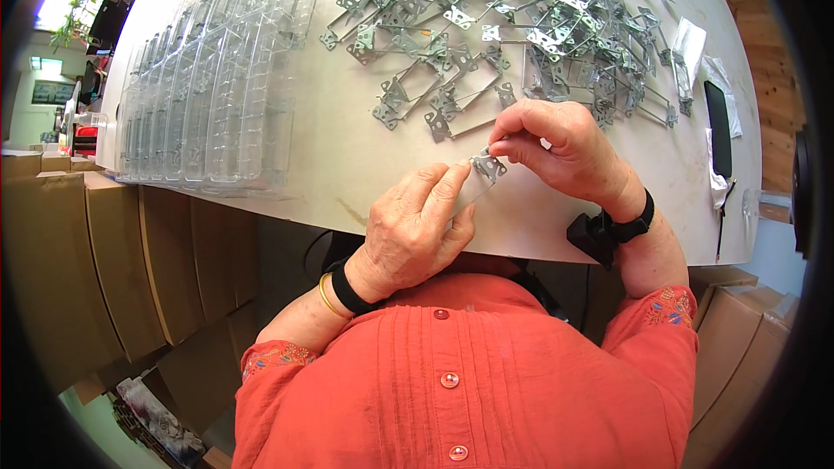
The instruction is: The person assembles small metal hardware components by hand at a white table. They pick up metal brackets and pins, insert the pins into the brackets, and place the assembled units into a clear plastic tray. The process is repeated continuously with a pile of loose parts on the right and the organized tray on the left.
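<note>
Over the near part of the white table (339,130), both my hands meet at a small silver metal bracket (488,165) with cut-out holes and a thin rod. My left hand (417,226) is closed on the bracket's left side, fingertips pinched together; its palm hides part of the piece. My right hand (560,152) pinches at the bracket's upper right corner, thumb and forefinger together. Whether a smaller part sits between those fingertips is too small to make out. Just beyond them lies a tangled pile of similar metal brackets (556,39) joined by thin rods.
Clear plastic trays (200,113) holding metal pieces cover the table's left side. On the right lie a black flat object (717,117) and crumpled white wrapping (689,52). Cardboard boxes (52,269) stand below the left table edge, and more boxes (738,356) stand at lower right.
</note>
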Tool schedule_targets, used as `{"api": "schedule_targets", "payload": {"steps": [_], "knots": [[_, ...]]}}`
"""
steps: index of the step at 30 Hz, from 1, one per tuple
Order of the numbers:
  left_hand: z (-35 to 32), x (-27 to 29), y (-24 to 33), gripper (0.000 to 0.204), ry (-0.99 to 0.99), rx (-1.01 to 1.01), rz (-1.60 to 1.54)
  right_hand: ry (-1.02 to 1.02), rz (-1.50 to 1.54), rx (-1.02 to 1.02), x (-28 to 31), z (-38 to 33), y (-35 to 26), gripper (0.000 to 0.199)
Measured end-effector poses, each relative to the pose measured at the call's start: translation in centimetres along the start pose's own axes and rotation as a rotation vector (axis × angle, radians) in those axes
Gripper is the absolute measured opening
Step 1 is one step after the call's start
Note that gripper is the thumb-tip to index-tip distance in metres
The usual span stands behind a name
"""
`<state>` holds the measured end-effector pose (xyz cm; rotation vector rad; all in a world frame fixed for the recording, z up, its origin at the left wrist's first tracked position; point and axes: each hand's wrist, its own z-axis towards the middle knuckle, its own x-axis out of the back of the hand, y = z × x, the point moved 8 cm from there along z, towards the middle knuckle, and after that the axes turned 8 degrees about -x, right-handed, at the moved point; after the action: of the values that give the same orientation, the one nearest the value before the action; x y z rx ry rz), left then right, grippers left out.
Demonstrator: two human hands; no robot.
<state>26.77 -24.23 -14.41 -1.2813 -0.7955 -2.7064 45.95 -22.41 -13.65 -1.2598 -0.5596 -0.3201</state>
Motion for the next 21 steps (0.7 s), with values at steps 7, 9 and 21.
{"api": "schedule_targets", "payload": {"steps": [7, 9, 21], "knots": [[-0.07, -0.08, -0.03, 0.058, -0.001, 0.006, -0.007, 0.007, -0.020, 0.036, 0.01, 0.01, -0.18, 0.015], [-0.13, -0.11, -0.06, 0.058, 0.001, 0.004, -0.007, 0.001, -0.023, 0.032, -0.01, 0.03, -0.10, 0.014], [-0.05, -0.03, 0.05, 0.058, 0.004, -0.008, -0.002, 0.004, 0.031, 0.028, -0.23, -0.11, -0.04, 0.013]]}}
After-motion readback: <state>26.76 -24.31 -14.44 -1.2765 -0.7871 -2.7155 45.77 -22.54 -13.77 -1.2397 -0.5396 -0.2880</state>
